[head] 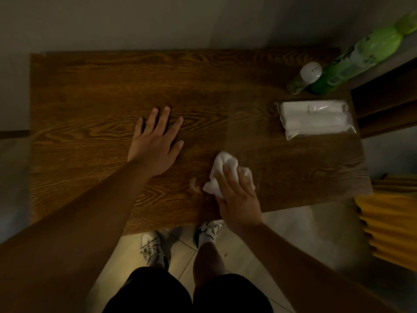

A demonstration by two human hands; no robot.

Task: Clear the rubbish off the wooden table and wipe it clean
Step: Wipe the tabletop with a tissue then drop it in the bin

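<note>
Wood-grain brown table (pixel 90 86), rectangular, dark and slightly glossy, fills most of the view. Yellow ribbed fabric (pixel 390 224) sits off its right edge. Clear plastic pack of white wipes (pixel 316 119) lies flat at right, green bottle (pixel 356 57) and small white-capped bottle (pixel 304 76) stand together in the far right corner. Left hand (pixel 155 143) lies flat, palm down mid-table, fingers straight and spread, arm extended. Right hand (pixel 237 195) near the front edge, fingers curled over a crumpled white cloth (pixel 223 175), pressing it onto the wood. Pale smudge (pixel 195 185) just left of cloth.
</note>
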